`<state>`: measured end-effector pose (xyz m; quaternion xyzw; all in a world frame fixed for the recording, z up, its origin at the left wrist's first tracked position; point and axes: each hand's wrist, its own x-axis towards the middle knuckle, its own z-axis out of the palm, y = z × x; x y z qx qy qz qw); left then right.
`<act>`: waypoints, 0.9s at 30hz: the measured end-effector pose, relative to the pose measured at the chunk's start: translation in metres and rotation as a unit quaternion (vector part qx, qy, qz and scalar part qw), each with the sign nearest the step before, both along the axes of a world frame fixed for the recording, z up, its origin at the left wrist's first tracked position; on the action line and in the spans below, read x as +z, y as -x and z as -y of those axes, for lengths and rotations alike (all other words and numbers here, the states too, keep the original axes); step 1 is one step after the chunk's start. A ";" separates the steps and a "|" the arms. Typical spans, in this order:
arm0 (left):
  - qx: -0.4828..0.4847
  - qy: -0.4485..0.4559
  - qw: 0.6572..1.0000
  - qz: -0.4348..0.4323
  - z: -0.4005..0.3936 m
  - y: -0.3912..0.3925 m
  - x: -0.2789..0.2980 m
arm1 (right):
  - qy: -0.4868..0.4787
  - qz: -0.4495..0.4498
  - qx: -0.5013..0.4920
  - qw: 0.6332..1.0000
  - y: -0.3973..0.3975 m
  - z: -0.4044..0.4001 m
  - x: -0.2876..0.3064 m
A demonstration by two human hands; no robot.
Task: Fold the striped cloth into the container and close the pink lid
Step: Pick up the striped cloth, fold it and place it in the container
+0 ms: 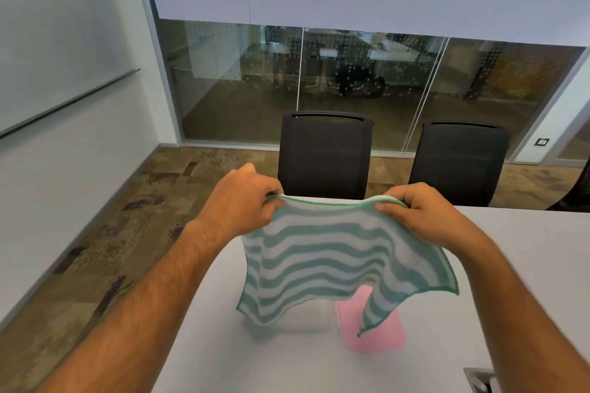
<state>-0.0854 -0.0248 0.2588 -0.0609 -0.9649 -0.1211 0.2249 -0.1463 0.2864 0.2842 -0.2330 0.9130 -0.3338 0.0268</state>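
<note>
White desk (526, 265) below: left hand (245, 198) and right hand (424, 214) each pinch a top corner of the striped cloth (335, 262), which hangs over the pink lid (380, 333).

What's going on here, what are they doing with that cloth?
A person is holding a green and white striped cloth up over a white table. The left hand and right hand each pinch its top edge, so it hangs open, not yet folded. Below it, a pink lid lies on the table, partly hidden by the cloth. The container itself can't be made out. Two black chairs stand at the far side.
</note>
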 end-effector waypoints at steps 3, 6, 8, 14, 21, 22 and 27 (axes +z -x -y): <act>-0.033 -0.027 0.999 0.026 -0.003 0.001 0.003 | 0.019 -0.009 -0.060 0.998 0.003 0.005 0.001; -0.082 -0.111 0.990 0.039 -0.008 0.001 0.005 | 0.039 -0.017 -0.115 0.992 0.006 0.013 0.004; -0.102 -0.113 0.987 0.040 -0.011 0.000 0.007 | 0.050 -0.030 -0.146 0.987 0.008 0.017 0.009; -0.160 0.048 0.982 0.084 -0.029 -0.002 0.023 | 0.037 -0.070 -0.154 0.985 0.008 0.032 0.024; -0.093 -0.015 0.986 0.135 -0.041 0.007 0.046 | 0.006 -0.065 -0.075 0.995 0.002 0.041 0.021; -0.084 -0.036 0.986 0.137 -0.042 0.006 0.048 | 0.017 -0.058 -0.072 0.996 0.000 0.042 0.017; -0.040 -0.103 0.990 0.082 -0.050 0.005 0.052 | 0.066 -0.068 -0.047 0.994 -0.011 0.048 0.000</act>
